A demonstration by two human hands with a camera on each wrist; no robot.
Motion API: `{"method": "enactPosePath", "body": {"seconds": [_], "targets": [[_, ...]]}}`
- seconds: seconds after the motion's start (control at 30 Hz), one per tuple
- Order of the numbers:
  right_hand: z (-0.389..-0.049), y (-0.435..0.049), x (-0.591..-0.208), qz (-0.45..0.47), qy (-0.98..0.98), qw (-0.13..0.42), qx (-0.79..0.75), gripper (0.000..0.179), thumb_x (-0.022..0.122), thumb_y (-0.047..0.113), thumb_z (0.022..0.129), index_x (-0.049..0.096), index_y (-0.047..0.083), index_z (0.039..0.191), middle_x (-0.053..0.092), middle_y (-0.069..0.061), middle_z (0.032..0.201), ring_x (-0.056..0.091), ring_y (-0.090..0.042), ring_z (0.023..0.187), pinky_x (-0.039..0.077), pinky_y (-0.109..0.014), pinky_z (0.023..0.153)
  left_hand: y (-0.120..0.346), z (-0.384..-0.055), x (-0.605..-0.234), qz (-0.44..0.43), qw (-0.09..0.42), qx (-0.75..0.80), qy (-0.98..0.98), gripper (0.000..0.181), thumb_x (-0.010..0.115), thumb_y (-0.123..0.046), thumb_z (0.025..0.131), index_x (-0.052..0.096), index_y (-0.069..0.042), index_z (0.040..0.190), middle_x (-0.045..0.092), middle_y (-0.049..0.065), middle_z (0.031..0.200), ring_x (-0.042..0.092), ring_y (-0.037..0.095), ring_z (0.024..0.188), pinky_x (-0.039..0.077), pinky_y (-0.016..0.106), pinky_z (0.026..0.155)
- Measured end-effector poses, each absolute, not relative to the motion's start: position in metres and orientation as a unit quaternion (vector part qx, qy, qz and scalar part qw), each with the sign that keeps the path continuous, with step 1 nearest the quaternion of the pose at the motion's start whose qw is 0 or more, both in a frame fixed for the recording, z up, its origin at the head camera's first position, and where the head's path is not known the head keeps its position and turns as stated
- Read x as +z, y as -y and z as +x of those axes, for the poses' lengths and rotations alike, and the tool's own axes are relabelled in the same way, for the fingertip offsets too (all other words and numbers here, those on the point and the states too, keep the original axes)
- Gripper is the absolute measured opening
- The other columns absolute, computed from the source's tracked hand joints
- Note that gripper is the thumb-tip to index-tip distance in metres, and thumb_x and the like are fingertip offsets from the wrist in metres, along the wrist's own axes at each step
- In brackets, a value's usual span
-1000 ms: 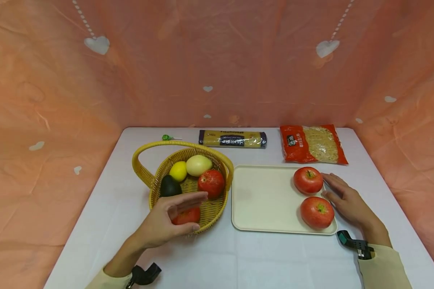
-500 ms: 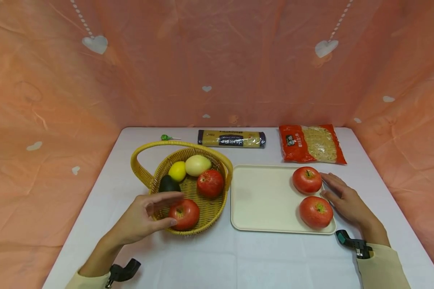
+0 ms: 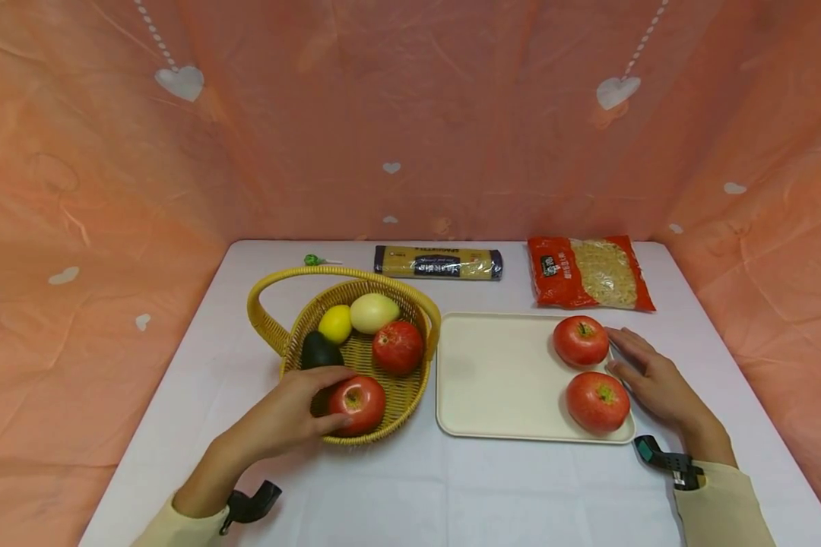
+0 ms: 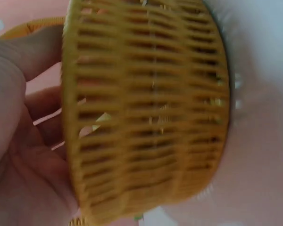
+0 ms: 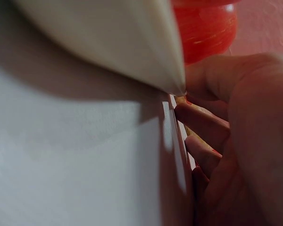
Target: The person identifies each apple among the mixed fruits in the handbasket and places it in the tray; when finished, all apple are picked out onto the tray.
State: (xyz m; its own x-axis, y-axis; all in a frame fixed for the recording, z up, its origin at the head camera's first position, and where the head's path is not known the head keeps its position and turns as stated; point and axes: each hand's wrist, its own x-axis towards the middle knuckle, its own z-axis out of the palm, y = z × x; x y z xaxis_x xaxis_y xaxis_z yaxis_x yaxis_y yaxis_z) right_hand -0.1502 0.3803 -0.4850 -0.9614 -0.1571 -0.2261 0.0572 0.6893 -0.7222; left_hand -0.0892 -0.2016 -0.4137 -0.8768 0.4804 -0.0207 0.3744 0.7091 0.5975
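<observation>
A yellow wicker basket (image 3: 404, 414) stands left of centre in the head view. My left hand (image 3: 283, 410) reaches over its near left rim, thumb and fingers around a red apple (image 3: 361, 403) inside. In the left wrist view the basket wall (image 4: 146, 108) hides that apple, and the fingers dip behind the rim. My right hand (image 3: 664, 387) lies at the right edge of a cream tray (image 3: 499, 380), fingers extended, thumb touching the rim in the right wrist view. Beside it on the tray sit two red apples, a far apple (image 3: 580, 342) and a near apple (image 3: 597, 403).
The basket also holds a dark green avocado (image 3: 320, 351), a lemon (image 3: 336, 325), a pale oval fruit (image 3: 375, 313) and a mottled red fruit (image 3: 398, 348). Its handle (image 3: 342, 272) arches above. Behind lie a spaghetti pack (image 3: 438, 263), a red pasta bag (image 3: 591, 272) and a green lollipop (image 3: 313, 260).
My left hand has drawn back left from above the basket, then come down around the near apple, which has shifted slightly right. My right hand stays still by the tray.
</observation>
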Motion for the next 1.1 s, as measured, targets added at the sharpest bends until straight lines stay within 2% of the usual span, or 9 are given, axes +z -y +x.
{"method": "enactPosePath", "body": {"seconds": [0.1,0.3,0.57,0.7,0.9,1.1], "targets": [[-0.149,-0.380,-0.485,-0.025,-0.908,0.138,-0.395,0.073,0.059,0.040,0.113,0.027,0.019,0.175,0.009,-0.028,0.182,0.003,-0.056,0.166,0.016,-0.092,0.114,0.193,-0.090,-0.417,0.239,0.093,0.304,-0.918,0.061,0.088,-0.029,0.096,0.066,-0.010,0.149,0.073,0.004,0.142,0.070,0.024,0.130,0.057,0.053,0.112],[-0.149,-0.381,-0.487,-0.025,-0.909,0.138,-0.391,0.072,0.057,0.040,0.113,0.026,0.020,0.176,0.008,-0.028,0.182,0.002,-0.057,0.166,0.016,-0.092,0.114,0.183,-0.094,-0.421,0.258,0.113,0.303,-0.910,0.076,0.095,-0.026,0.088,0.061,-0.009,0.154,0.071,0.004,0.145,0.069,0.023,0.129,0.058,0.051,0.111],[-0.150,-0.379,-0.487,-0.028,-0.908,0.132,-0.396,0.072,0.060,0.038,0.112,0.030,0.020,0.175,0.012,-0.027,0.181,0.004,-0.055,0.167,0.018,-0.092,0.114,0.177,-0.103,-0.427,0.280,0.119,0.313,-0.900,0.080,0.095,-0.023,0.087,0.058,-0.008,0.156,0.068,0.010,0.149,0.068,0.029,0.132,0.058,0.055,0.111],[-0.150,-0.378,-0.486,-0.030,-0.910,0.129,-0.393,0.071,0.061,0.037,0.112,0.031,0.019,0.174,0.014,-0.028,0.181,0.005,-0.055,0.167,0.018,-0.092,0.115,0.177,-0.103,-0.428,0.287,0.096,0.314,-0.900,0.079,0.096,-0.021,0.084,0.060,-0.010,0.154,0.068,0.008,0.147,0.068,0.027,0.130,0.059,0.054,0.110],[-0.150,-0.379,-0.486,-0.034,-0.912,0.125,-0.390,0.071,0.061,0.037,0.112,0.032,0.018,0.174,0.015,-0.028,0.181,0.006,-0.055,0.167,0.018,-0.091,0.115,0.179,-0.098,-0.420,0.265,0.037,0.373,-0.888,0.084,0.099,-0.021,0.077,0.063,-0.018,0.153,0.068,0.000,0.148,0.067,0.023,0.131,0.060,0.053,0.108],[-0.149,-0.380,-0.487,-0.038,-0.914,0.119,-0.385,0.070,0.061,0.035,0.112,0.032,0.020,0.174,0.016,-0.027,0.181,0.007,-0.055,0.167,0.019,-0.091,0.115,0.170,-0.094,-0.409,0.270,0.012,0.462,-0.845,0.085,0.100,-0.019,0.079,0.062,-0.023,0.154,0.063,0.001,0.153,0.063,0.021,0.136,0.059,0.036,0.111]]}}
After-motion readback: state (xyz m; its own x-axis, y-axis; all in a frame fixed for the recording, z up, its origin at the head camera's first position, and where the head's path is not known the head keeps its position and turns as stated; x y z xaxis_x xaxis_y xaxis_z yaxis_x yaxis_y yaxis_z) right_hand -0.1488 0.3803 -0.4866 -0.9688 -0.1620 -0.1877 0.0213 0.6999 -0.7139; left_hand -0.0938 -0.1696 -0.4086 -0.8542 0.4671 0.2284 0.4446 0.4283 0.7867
